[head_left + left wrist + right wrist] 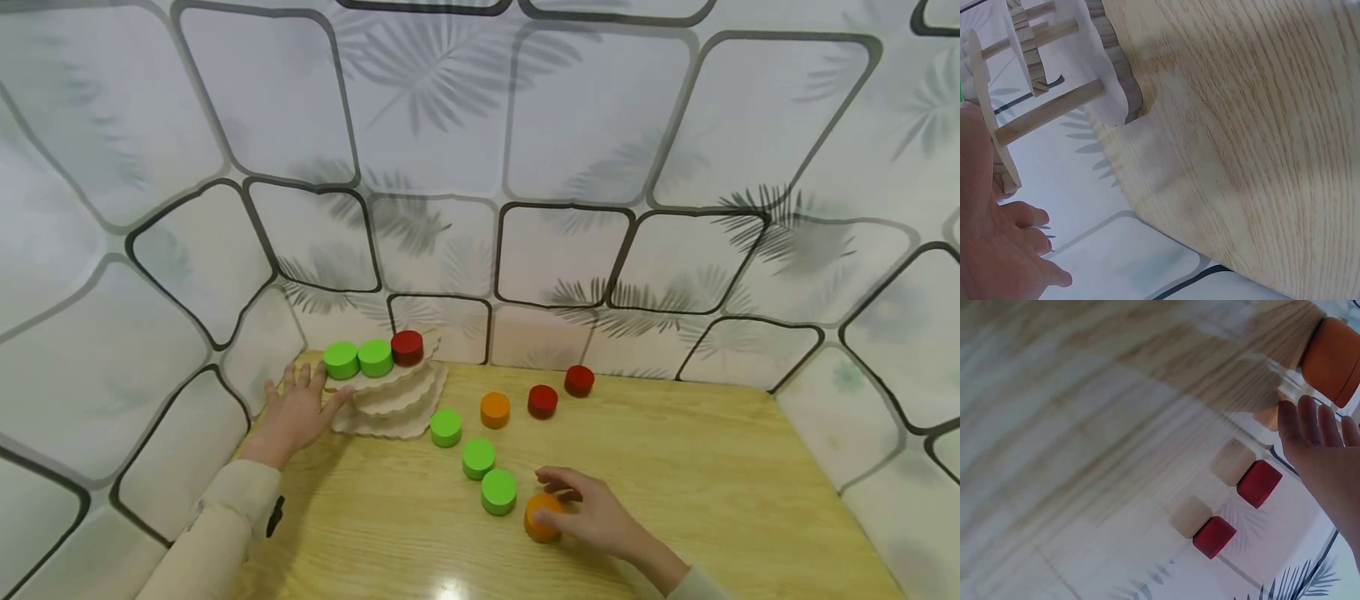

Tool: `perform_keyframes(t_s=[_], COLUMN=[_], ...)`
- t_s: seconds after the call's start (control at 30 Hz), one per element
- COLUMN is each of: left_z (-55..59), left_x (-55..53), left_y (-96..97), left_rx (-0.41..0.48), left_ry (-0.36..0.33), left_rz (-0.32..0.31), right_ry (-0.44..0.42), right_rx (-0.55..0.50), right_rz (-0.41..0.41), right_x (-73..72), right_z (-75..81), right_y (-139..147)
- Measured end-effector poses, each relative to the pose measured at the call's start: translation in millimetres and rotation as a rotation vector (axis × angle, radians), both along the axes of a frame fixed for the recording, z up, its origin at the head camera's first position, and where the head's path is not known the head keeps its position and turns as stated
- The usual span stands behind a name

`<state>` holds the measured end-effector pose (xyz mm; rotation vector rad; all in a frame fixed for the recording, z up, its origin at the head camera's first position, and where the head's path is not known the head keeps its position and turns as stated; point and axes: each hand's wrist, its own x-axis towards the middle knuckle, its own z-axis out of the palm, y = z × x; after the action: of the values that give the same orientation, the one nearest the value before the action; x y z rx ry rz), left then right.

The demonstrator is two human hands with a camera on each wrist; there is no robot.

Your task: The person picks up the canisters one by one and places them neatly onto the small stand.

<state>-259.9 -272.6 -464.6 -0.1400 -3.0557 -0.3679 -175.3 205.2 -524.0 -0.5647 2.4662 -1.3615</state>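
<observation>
A pale wooden three-tier stand with scalloped edges [393, 423] is at the back left. Two green discs [375, 358] and a red disc [407, 348] sit in a row on its top tier. My left hand [298, 412] rests against the top tier's left end, fingers spread and thumb along the edge. The left wrist view shows the stand's round posts [1054, 111] beside that hand. On the table, my right hand [600, 510] is around an orange disc [542, 523], thumb overlapping it and fingers loosely bent. In the right wrist view those fingers [1310, 422] show a gap to the disc.
Three green discs [478, 459] form a slanting line on the wood-grain table [675, 467]. Behind them are another orange disc [495, 410] and two red discs [542, 402]. Patterned white walls [570, 250] enclose the back and both sides.
</observation>
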Motion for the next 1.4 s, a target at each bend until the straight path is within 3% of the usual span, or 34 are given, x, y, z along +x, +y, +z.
perform_keyframes(t_s=[0.77, 1.4], left_z=[-1.8, 0.1], left_x=[0.1, 1.0], left_y=[-1.5, -0.2], left_rx=[0.012, 0.003], left_ry=[-0.029, 0.002], left_rz=[0.004, -0.002], right_ry=[-0.033, -0.035], right_rx=[0.076, 0.093], right_rz=[0.048, 0.058], right_x=[2.1, 0.7], right_z=[-8.2, -11.7], right_y=[11.4, 12.3])
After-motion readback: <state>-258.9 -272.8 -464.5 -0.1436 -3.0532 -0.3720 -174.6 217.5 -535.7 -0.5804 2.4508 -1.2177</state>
